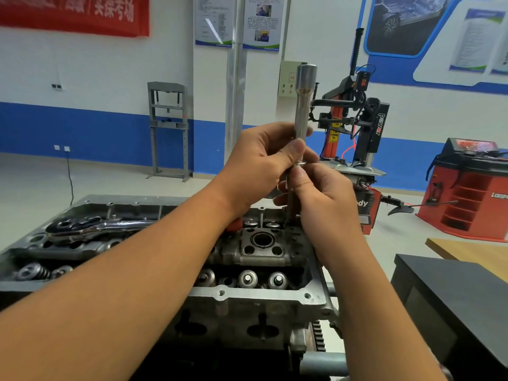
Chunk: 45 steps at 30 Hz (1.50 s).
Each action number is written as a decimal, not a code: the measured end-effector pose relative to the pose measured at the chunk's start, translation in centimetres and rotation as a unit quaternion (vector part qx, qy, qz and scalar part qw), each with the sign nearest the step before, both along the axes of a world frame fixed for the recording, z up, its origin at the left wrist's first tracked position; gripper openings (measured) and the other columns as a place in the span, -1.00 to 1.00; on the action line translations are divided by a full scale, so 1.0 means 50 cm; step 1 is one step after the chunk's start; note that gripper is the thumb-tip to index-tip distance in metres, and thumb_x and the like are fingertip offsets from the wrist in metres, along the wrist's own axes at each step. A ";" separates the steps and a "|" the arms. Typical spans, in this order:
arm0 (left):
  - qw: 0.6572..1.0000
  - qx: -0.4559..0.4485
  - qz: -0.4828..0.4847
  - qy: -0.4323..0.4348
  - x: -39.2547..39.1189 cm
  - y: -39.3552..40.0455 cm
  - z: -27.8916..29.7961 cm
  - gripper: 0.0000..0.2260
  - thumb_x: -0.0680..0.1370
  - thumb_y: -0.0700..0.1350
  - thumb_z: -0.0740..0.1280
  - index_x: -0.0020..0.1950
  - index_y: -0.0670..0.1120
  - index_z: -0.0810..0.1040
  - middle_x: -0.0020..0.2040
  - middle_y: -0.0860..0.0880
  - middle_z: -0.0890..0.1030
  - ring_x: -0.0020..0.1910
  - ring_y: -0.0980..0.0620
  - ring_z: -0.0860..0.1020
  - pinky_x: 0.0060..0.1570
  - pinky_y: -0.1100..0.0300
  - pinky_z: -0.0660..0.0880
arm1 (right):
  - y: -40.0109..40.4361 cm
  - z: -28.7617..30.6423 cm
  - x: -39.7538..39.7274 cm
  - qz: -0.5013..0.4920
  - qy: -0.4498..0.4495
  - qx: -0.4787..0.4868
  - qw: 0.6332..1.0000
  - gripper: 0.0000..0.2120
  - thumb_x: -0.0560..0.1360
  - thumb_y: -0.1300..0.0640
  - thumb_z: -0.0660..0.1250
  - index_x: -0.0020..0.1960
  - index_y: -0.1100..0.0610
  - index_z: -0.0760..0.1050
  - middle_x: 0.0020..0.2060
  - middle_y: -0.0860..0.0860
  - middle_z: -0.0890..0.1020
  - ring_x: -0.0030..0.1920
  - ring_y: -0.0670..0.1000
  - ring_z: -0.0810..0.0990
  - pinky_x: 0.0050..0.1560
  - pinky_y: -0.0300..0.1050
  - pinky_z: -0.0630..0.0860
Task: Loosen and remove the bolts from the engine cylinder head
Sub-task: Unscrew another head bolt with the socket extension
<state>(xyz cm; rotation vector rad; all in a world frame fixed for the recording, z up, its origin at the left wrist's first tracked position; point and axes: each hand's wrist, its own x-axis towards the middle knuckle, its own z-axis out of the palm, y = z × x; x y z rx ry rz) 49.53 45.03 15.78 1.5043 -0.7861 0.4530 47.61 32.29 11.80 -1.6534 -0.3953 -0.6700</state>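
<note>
Both hands raised above the cylinder head [264,295], over its 1 o'clock corner. Left hand [264,163] has fingers and thumb curled round the shaft of a long socket [303,105], held upright with the wide end on top. Right hand [320,193] sits just under it; thumb and fingertips pinch the head of a long bolt [290,199] where it meets the socket's lower end. Bolt shank hangs down toward the head casting; whether its tip is out of the hole cannot be told, the fingers hide it.

Ratchet wrench [99,225] lies across the head at 10 o'clock, touched by neither hand. Valve springs and retainers [247,279] are exposed along the near side.

Judgement: this bolt looks already broken loose and is being lifted out by hand and parted from the socket. How many bolts are out and how many remain seated cannot be read here; no removed bolts lie in view. Task seems midway at best.
</note>
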 end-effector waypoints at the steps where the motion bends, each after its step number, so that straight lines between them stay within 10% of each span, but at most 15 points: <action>1: 1.000 0.001 0.013 -0.009 0.002 0.000 0.000 -0.83 0.66 -0.31 0.34 0.24 -0.23 0.58 -0.07 -0.23 0.70 -0.28 0.15 0.66 -0.26 0.30 0.59 | 0.001 0.000 0.000 -0.015 -0.004 -0.001 1.000 -0.79 0.55 -0.07 0.38 -0.10 0.07 0.62 -0.23 0.02 0.73 -0.20 0.08 0.75 -0.08 0.29 0.67; 5: 0.999 0.003 0.036 -0.006 0.000 0.001 0.004 -0.76 0.54 -0.29 0.49 0.17 -0.27 0.57 -0.03 -0.32 0.71 -0.26 0.00 0.66 -0.14 0.06 0.65 | 0.004 -0.006 0.001 -0.088 -0.030 0.020 0.996 -0.74 0.42 -0.13 0.55 -0.16 0.02 0.57 -0.29 0.00 0.71 -0.22 0.09 0.73 -0.11 0.22 0.67; 12: 0.999 -0.014 -0.021 0.022 0.001 0.004 0.000 -0.81 0.70 -0.32 0.25 0.27 -0.34 0.58 -0.07 -0.19 0.70 -0.31 0.17 0.66 -0.37 0.42 0.49 | 0.001 -0.005 0.002 -0.036 -0.009 0.010 0.999 -0.84 0.64 0.03 0.38 -0.08 0.05 0.64 -0.21 0.00 0.73 -0.23 0.02 0.74 -0.09 0.24 0.68; 17: 0.999 -0.025 0.036 0.000 0.004 0.004 0.001 -0.85 0.55 -0.26 0.49 0.10 -0.23 0.63 -0.05 -0.25 0.73 -0.10 -0.09 0.72 -0.05 0.05 0.70 | -0.002 -0.007 0.002 -0.119 -0.041 0.018 0.992 -0.76 0.46 -0.13 0.57 -0.14 -0.03 0.57 -0.28 -0.15 0.67 -0.28 -0.16 0.63 -0.24 -0.23 0.55; 24: 0.999 -0.026 -0.012 0.020 0.005 0.004 -0.001 -0.81 0.66 -0.31 0.33 0.27 -0.30 0.58 -0.08 -0.17 0.72 -0.27 0.13 0.69 -0.29 0.35 0.56 | 0.003 -0.004 0.000 -0.045 -0.030 -0.008 0.999 -0.80 0.66 0.03 0.34 -0.08 0.07 0.63 -0.26 0.03 0.69 -0.18 0.11 0.70 -0.11 0.23 0.64; 29: 0.998 -0.041 0.054 0.003 0.006 0.005 0.001 -0.82 0.48 -0.29 0.54 0.04 -0.24 0.64 -0.10 -0.17 0.72 -0.18 -0.03 0.70 -0.10 0.08 0.69 | -0.001 -0.008 0.005 -0.090 -0.050 0.020 0.995 -0.78 0.48 -0.09 0.55 -0.09 -0.02 0.56 -0.28 -0.09 0.66 -0.29 -0.16 0.63 -0.27 -0.29 0.52; 36: 0.999 -0.037 -0.019 0.023 -0.004 0.002 0.000 -0.78 0.68 -0.31 0.29 0.32 -0.32 0.56 -0.06 -0.23 0.69 -0.39 0.18 0.63 -0.37 0.41 0.50 | -0.001 -0.007 0.007 -0.041 -0.034 0.015 0.998 -0.88 0.65 0.04 0.35 -0.06 -0.03 0.60 -0.24 -0.03 0.71 -0.18 0.08 0.72 -0.10 0.25 0.66; 41: 0.999 -0.020 0.031 0.002 0.000 0.008 0.004 -0.74 0.52 -0.21 0.52 0.15 -0.03 0.57 -0.07 -0.18 0.74 -0.21 -0.04 0.72 -0.17 0.10 0.64 | -0.004 -0.006 0.007 -0.068 -0.034 0.013 0.997 -0.78 0.46 -0.11 0.56 -0.10 -0.06 0.56 -0.22 -0.13 0.69 -0.24 -0.11 0.67 -0.21 -0.16 0.63; 45: 0.999 -0.035 -0.018 0.008 -0.001 0.008 0.002 -0.77 0.62 -0.24 0.41 0.26 -0.12 0.55 -0.04 -0.22 0.72 -0.39 0.17 0.64 -0.36 0.34 0.53 | -0.003 -0.001 0.003 -0.021 -0.014 0.024 0.999 -0.87 0.61 0.01 0.42 -0.07 0.05 0.62 -0.23 0.10 0.70 -0.17 0.18 0.70 -0.17 0.18 0.66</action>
